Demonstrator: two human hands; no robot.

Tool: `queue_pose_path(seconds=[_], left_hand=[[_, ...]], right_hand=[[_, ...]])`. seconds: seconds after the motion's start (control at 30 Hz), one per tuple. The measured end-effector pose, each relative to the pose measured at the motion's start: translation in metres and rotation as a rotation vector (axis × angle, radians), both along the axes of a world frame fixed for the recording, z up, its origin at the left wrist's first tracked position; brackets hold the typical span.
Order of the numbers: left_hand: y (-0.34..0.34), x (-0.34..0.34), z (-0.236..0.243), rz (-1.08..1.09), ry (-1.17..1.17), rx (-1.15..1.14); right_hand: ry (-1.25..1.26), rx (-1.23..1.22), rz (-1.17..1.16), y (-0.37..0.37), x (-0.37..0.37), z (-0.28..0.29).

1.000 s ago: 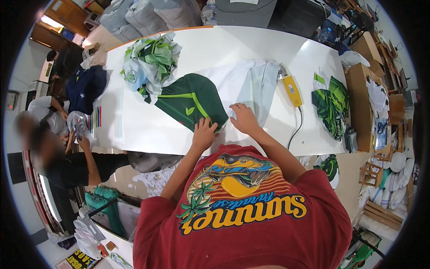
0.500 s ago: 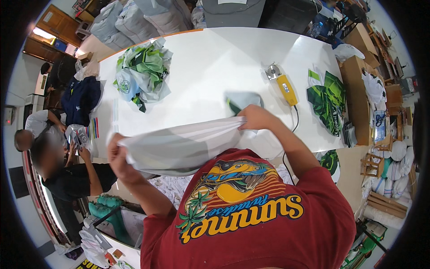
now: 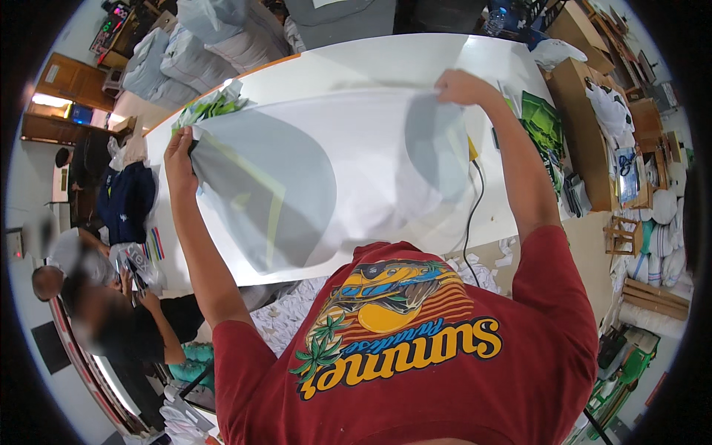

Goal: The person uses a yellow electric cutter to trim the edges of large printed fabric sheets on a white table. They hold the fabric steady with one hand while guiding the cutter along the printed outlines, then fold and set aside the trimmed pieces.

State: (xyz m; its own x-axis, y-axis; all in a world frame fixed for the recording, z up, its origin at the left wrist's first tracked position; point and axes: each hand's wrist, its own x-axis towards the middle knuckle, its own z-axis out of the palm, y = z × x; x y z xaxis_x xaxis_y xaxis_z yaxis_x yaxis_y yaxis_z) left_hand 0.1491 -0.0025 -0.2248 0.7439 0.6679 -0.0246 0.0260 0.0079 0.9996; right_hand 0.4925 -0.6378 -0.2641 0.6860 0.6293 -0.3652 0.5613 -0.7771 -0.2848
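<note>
A wide piece of white fabric (image 3: 363, 148) hangs stretched out between my two hands over the table, with grey and pale green printed shapes showing through it. My left hand (image 3: 179, 159) is closed on its upper left corner, where a bit of the dark printed side folds over. Farther away, my right hand (image 3: 461, 87) pinches the upper right edge. Behind the sheet, a crumpled pile of green and white fabric (image 3: 211, 107) shows only in part. Most of the yellow electric cutter (image 3: 472, 148) is hidden by the sheet; its black cord (image 3: 470, 230) runs toward me.
The white table (image 3: 356, 63) curves across the view. Green printed fabric (image 3: 541, 122) lies at its right end, beside a cardboard box (image 3: 582, 126). Dark blue clothing (image 3: 127, 200) lies at the left, near two people. White scraps (image 3: 293, 304) cover the floor below the near edge.
Both hands have moved up and away from me, spreading the folded fabric open over the table. The sheet now covers most of the cutter and part of the green pile.
</note>
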Motion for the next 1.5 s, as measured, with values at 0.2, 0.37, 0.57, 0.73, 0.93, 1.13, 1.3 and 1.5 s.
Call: queue_pose_path(seconds=[0.2, 0.37, 0.57, 0.73, 0.93, 1.13, 1.3, 1.5], left_hand=[[0.004, 0.028, 0.024, 0.005, -0.308, 0.064], [-0.014, -0.034, 0.010, 0.048, -0.217, 0.135], [-0.088, -0.122, -0.036, -0.434, 0.011, 0.205], [-0.165, -0.128, -0.108, -0.497, 0.510, 0.596], [-0.238, -0.099, -0.210, -0.438, 0.635, 0.646], [-0.271, -0.098, -0.262, -0.368, 0.819, 0.883], [-0.268, -0.116, -0.265, -0.359, 0.910, 0.862], [-0.263, -0.141, -0.269, -0.346, 0.820, 0.878]], right_hand=[[-0.807, 0.610, -0.208, -0.036, 0.059, 0.029], [-0.719, 0.804, -0.300, -0.094, 0.035, 0.031], [-0.629, 0.693, -0.332, -0.164, -0.023, -0.027], [-0.650, 0.400, -0.466, -0.191, -0.075, -0.104], [0.051, 0.296, -0.695, -0.155, -0.101, -0.190], [-0.083, 0.220, -0.615, -0.110, -0.096, -0.213], [0.229, 0.101, -0.761, -0.124, -0.140, -0.198], [0.533, 0.295, -0.871, -0.197, -0.282, -0.173]])
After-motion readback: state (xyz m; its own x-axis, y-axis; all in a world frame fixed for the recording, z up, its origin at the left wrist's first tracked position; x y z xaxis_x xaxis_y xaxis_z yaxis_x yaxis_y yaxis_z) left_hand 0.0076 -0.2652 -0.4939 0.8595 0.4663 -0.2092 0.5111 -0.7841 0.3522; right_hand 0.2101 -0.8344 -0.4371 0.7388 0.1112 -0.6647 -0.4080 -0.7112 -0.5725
